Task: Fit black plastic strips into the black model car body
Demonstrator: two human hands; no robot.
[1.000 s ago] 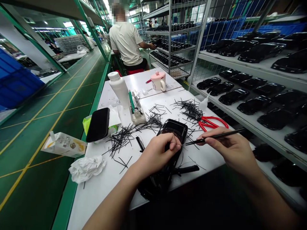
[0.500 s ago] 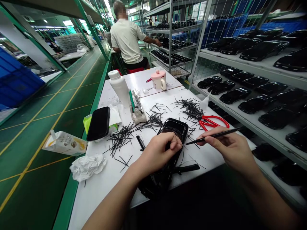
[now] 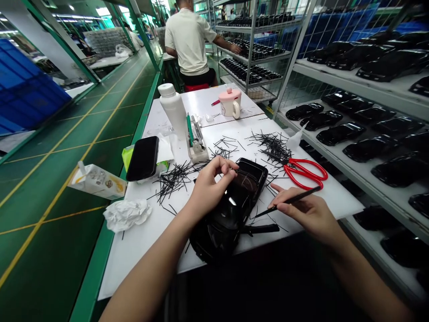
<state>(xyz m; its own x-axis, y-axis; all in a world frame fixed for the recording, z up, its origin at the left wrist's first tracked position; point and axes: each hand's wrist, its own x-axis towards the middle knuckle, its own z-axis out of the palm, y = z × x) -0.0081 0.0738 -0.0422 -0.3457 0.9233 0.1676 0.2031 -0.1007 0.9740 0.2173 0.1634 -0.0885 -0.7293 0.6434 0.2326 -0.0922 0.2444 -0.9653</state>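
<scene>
A glossy black model car (image 3: pixel 231 205) with its doors swung out lies on the white table, partly covered by my left hand and forearm. My left hand (image 3: pixel 216 179) is over the car's near left side, thumb and fingers pinched together; whatever they hold is too small to make out. To the right of the car, my right hand (image 3: pixel 301 208) grips a slim black brush-like tool (image 3: pixel 298 196), its thin tip pointing left and down toward the car. Loose thin black strips (image 3: pixel 172 181) are scattered around the car.
Red-handled pliers (image 3: pixel 304 173) and a white nozzle bottle (image 3: pixel 295 139) lie at right. Phone (image 3: pixel 143 158), crumpled tissue (image 3: pixel 127 214), drink carton (image 3: pixel 100 182), white bottle (image 3: pixel 172 107) and lidded mug (image 3: pixel 230 103) stand around. Racks of model cars (image 3: pixel 340 133) line the right; a person (image 3: pixel 189 42) sits ahead.
My left hand has moved up and left off the car's roof, exposing more of it. My right hand has drawn the brush-like tool's tip away from the left fingers, lower down. The view has shifted slightly.
</scene>
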